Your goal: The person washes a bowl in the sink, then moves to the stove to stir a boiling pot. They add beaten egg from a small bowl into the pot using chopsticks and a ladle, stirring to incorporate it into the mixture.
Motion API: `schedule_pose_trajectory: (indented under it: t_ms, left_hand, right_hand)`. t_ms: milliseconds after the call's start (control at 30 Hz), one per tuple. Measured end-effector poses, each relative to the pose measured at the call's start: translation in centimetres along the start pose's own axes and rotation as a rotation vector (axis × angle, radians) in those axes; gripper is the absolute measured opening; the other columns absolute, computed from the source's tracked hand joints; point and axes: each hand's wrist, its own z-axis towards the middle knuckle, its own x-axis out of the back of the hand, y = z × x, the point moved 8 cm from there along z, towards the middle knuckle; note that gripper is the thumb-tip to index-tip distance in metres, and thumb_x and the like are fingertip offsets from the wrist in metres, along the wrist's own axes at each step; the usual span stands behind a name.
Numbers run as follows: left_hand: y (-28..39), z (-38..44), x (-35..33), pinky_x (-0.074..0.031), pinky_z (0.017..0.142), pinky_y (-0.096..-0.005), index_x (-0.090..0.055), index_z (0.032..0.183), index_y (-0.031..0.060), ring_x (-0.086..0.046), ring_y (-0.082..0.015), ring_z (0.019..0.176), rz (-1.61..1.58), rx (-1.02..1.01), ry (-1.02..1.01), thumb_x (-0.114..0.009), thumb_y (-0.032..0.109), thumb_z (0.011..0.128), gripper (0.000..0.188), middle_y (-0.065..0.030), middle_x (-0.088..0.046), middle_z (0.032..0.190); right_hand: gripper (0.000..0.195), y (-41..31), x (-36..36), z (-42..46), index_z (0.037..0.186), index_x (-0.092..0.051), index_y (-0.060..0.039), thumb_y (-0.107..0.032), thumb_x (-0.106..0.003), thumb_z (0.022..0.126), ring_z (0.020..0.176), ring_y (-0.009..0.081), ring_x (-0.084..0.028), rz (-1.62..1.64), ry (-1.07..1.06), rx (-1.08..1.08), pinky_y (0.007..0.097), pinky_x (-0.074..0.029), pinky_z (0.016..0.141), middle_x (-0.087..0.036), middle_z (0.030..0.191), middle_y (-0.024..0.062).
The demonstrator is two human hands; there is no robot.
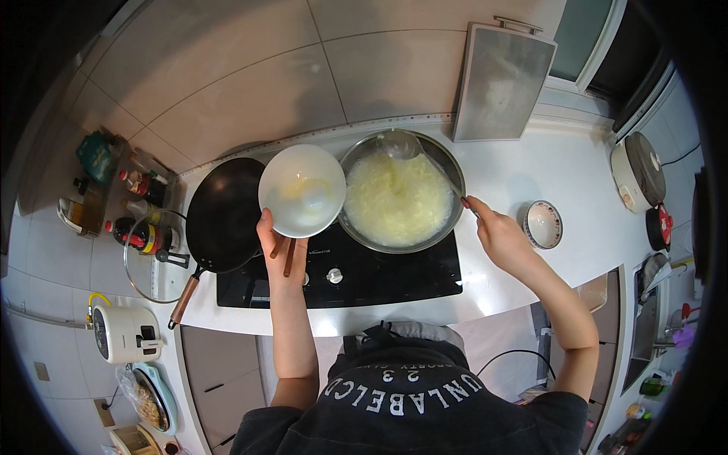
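My left hand (287, 250) grips a white bowl (284, 219), tilted so its inside shows, with yellow residue, probably egg, in the bottom. A pair of brown chopsticks (290, 264) is held under the bowl in the same hand. In my right hand (499, 233) is the handle of a metal ladle (398, 147). The ladle's head is at the far side of a wide metal pan (458, 170), over its inner rim. Pale yellow, foamy soup (398, 205) fills much of the pan, which stands on the right of the black gas hob (369, 293).
A black wok (224, 216) with a wooden handle sits left of the pan. Beside it are a glass lid (128, 256) and bottles (142, 185). On the right counter stand a patterned bowl (543, 224) and an electric cooker (631, 176). A cutting board (506, 85) leans on the wall.
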Motion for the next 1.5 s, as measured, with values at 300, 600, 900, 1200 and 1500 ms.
schedule_pose_trajectory:
  t_ms: [300, 600, 900, 1200, 1500]
  left_hand:
    - [-0.2, -0.7, 1.7, -0.045, 0.100, -0.0410, -0.052, 0.128, 0.0078, -0.055, -0.0234, 0.117, 0.037, -0.012, 0.088, -0.056, 0.049, 0.090, 0.056, -0.0078, -0.057, 0.127]
    - [1.0, -1.9, 2.3, -0.040, 0.103, -0.0379, -0.050, 0.130, 0.0073, -0.053, -0.0214, 0.119, 0.140, -0.084, 0.097, -0.054, 0.054, 0.089, 0.062, -0.0071, -0.056, 0.127]
    - [0.0, -1.0, 3.0, -0.038, 0.104, -0.0392, -0.049, 0.132, 0.0069, -0.051, -0.0223, 0.121, 0.172, -0.081, 0.073, -0.050, 0.056, 0.090, 0.064, -0.0074, -0.055, 0.129]
    - [0.0, -1.4, 3.6, -0.038, 0.104, -0.0383, -0.049, 0.132, 0.0084, -0.051, -0.0214, 0.121, 0.200, -0.082, 0.125, -0.050, 0.057, 0.090, 0.064, -0.0066, -0.054, 0.129]
    - [-0.5, -1.0, 3.9, -0.039, 0.104, -0.0392, -0.048, 0.132, 0.0079, -0.051, -0.0225, 0.121, 0.168, -0.078, 0.134, -0.051, 0.055, 0.090, 0.064, -0.0073, -0.054, 0.130]
  right_hand:
    - [0.044, 3.3, -6.0, 3.7, 0.131, -0.047, -0.0090, -0.005, -0.044, 0.087, 0.071, 0.0373, -0.064, -0.247, 0.035, -0.063, 0.0474, -0.053, 0.063, -0.064, 0.082, 0.0201]
    - [0.039, 1.0, -8.8, 5.0, 0.128, -0.049, -0.0123, -0.008, -0.045, 0.090, 0.077, 0.0426, -0.063, 0.080, -0.268, -0.006, 0.0511, -0.050, 0.068, -0.063, 0.079, 0.0263]
    - [0.042, 0.0, -3.9, 0.7, 0.129, -0.053, -0.0172, -0.010, -0.051, 0.088, 0.063, 0.0356, -0.062, -0.131, -0.278, 0.325, 0.0444, -0.053, 0.062, -0.065, 0.083, 0.0160]
    - [0.058, -1.7, 2.8, -1.1, 0.134, -0.052, -0.0246, -0.006, -0.055, 0.079, 0.053, 0.0206, -0.059, -0.665, -0.289, 0.430, 0.0326, -0.051, 0.049, -0.055, 0.082, 0.0070]
    - [0.064, -3.0, -1.5, 1.3, 0.138, -0.045, -0.0266, -0.012, -0.058, 0.077, 0.064, 0.0124, -0.052, -0.885, 0.003, 0.787, 0.0244, -0.044, 0.054, -0.047, 0.086, 0.0016]
